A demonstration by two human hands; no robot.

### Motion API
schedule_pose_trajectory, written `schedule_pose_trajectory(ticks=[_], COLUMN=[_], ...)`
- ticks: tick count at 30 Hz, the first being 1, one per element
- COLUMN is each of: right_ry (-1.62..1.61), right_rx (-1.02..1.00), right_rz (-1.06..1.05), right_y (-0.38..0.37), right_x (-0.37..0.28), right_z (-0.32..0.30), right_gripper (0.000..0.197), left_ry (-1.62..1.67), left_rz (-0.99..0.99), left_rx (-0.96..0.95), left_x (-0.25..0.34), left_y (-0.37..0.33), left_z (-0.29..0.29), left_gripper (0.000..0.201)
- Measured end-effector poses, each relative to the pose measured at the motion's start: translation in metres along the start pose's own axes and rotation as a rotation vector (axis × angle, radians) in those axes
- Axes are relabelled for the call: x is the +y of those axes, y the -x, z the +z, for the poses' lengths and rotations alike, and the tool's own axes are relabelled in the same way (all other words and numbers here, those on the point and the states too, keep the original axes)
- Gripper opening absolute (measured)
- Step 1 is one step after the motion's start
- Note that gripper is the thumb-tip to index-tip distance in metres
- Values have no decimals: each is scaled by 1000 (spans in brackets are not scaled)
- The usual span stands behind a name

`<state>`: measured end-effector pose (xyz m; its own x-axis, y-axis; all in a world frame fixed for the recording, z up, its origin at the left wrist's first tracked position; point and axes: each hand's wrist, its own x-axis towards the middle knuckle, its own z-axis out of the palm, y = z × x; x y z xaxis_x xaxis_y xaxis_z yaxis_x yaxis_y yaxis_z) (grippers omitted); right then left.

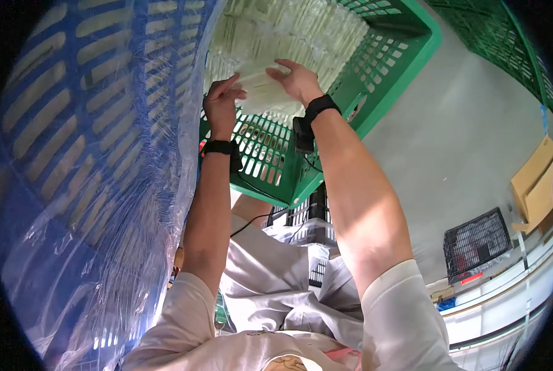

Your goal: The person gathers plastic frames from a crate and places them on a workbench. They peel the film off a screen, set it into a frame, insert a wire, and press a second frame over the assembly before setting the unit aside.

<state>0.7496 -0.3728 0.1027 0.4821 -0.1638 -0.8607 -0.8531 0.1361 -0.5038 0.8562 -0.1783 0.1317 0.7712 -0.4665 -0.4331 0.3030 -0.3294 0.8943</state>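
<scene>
A green plastic crate (395, 86) with slotted walls stands in front of me, filled with rows of pale, see-through packets (316, 31). Over its near part, a crumpled piece of translucent plastic film (261, 93) spans the space between my hands. My left hand (222, 105) is at the film's left side, fingers curled toward it. My right hand (298, 80) pinches at the film's upper right side with thumb and forefinger. Whether the film is a bag or a loose sheet I cannot tell. Black straps circle both wrists, and a small black device hangs by the right one.
Close on my left rises a blue slotted crate (72, 123) wrapped in clear stretch film. Another green crate (505, 43) stands at the far right. A black mesh crate (478, 242) and a cardboard box (534, 185) lie along the right. Thin black cables run from my wrists.
</scene>
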Motion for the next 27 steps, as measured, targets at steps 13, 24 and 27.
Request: schedule_pose_trajectory(ticks=[13,24,27], right_ry=[91,195,-150], right_rx=[84,203,99], right_rz=[37,-384,-278], right_y=[14,18,21], right_x=[-5,3,-5], right_z=[0,-5,-5], right_gripper=[50,26,19], left_ry=[239,78,211], left_rz=[-167,-192,-201], left_rx=[129,145,158], left_x=[45,80,79], left_y=[20,40,45], left_z=[12,24,22], left_gripper=[28,25,26])
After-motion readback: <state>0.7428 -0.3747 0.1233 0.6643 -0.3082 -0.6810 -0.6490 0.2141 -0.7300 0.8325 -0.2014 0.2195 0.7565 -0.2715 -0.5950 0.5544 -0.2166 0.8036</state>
